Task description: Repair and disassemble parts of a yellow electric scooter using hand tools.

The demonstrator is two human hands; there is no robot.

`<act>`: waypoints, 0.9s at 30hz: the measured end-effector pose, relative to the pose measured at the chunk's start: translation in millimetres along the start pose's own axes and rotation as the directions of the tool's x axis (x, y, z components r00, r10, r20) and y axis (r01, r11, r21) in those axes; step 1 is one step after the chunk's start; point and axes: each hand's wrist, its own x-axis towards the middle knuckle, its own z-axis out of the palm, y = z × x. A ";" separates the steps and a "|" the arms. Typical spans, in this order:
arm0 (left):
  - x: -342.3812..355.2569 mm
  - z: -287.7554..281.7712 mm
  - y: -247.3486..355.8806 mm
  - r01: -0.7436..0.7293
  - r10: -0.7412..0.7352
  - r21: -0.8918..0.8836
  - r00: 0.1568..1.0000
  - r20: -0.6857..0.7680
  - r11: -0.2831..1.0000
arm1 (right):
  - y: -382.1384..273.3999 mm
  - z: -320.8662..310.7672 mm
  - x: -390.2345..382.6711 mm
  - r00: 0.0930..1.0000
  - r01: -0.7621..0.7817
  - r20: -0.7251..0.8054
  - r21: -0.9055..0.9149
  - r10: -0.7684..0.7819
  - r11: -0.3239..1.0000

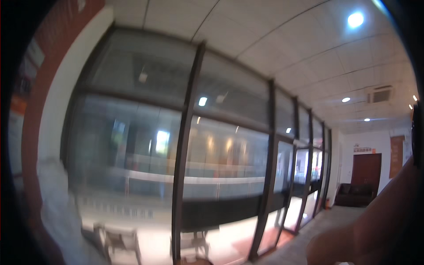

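Observation:
Bare skin of my right arm (366, 225) fills the lower right corner, blurred and close to the camera. Its fingers cannot be made out, so what they hold or touch, if anything, does not show. My left hand is nowhere in the picture. Along the left rim rises a pale, crumpled, cloth-like or plastic-like shape (57, 207); its kind is unclear. A tall glass wall with dark frames (187, 132) stretches across the middle, apart from my arm.
Chairs (119, 240) show low at the glass. Farther right are a glass door (282, 172), grey floor (331, 225), a dark sofa (355, 194) and a brown door (366, 170). Overhead are ceiling lights (355, 19) and a vent (380, 95). A red-brown panel (33, 132) edges the left.

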 end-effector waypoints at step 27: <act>-85.0 44.0 -153.2 0.465 -0.455 0.007 0.865 0.211 0.886 | -406.4 208.3 -248.0 -0.165 -0.963 0.942 -0.218 0.291 0.159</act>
